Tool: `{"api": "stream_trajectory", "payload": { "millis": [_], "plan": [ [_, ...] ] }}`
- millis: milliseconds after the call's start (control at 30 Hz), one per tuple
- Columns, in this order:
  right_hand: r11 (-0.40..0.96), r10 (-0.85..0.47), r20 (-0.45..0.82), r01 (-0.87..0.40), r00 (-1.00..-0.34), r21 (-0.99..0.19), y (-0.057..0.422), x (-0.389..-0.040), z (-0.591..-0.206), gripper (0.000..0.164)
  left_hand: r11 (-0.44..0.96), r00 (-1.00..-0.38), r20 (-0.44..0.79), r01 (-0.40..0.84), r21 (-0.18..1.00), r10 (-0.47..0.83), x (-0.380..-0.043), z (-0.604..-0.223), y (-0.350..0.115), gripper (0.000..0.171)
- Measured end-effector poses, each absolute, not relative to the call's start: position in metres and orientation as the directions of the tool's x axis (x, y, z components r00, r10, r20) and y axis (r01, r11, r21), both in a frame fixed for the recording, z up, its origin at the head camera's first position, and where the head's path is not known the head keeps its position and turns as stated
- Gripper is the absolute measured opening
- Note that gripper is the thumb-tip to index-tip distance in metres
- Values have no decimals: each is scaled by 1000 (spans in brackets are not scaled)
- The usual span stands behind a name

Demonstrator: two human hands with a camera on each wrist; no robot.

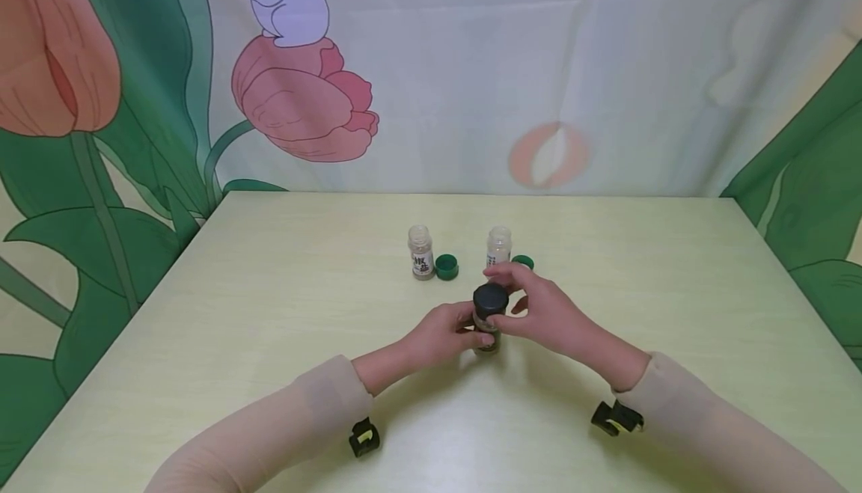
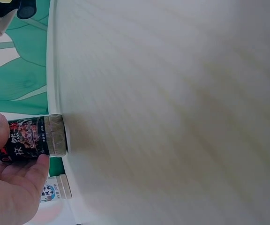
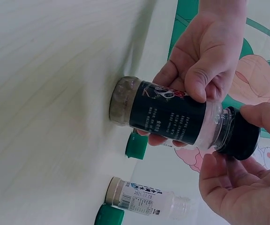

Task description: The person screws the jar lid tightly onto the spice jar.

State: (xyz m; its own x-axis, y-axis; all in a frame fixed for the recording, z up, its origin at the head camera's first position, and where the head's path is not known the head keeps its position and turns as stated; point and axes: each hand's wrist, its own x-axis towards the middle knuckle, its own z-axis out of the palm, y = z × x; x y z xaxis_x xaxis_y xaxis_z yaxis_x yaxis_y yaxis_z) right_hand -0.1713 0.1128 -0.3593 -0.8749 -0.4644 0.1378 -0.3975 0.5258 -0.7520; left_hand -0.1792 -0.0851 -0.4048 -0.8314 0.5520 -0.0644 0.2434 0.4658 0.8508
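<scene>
A clear seasoning bottle (image 3: 168, 112) with a dark printed label and brownish powder at its base stands upright near the middle of the table. My left hand (image 1: 441, 334) grips its body, thumb on the near side and fingers behind. The black cap (image 1: 491, 299) sits on the bottle's neck, pinched at its rim by the thumb and fingers of my right hand (image 1: 548, 313). In the right wrist view, the cap looks slightly tilted on the neck. The left wrist view shows the label side of the bottle between my left thumb and fingers.
Behind the hands stand two uncapped clear bottles, one at left (image 1: 420, 253) and one at right (image 1: 499, 245). A green cap (image 1: 447, 267) lies beside the left one, another green cap (image 1: 523, 262) beside the right one. A printed cloth (image 1: 444, 89) hangs behind the table (image 1: 303, 253).
</scene>
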Motion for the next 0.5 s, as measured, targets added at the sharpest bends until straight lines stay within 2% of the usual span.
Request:
{"api": "stream_trajectory", "payload": {
  "millis": [500],
  "plan": [
    [501, -465, 116, -368, -878, -783, 116, -173, -366, 55, 484, -834, -74, 242, 841, 546, -180, -404, -84, 25]
  ]
}}
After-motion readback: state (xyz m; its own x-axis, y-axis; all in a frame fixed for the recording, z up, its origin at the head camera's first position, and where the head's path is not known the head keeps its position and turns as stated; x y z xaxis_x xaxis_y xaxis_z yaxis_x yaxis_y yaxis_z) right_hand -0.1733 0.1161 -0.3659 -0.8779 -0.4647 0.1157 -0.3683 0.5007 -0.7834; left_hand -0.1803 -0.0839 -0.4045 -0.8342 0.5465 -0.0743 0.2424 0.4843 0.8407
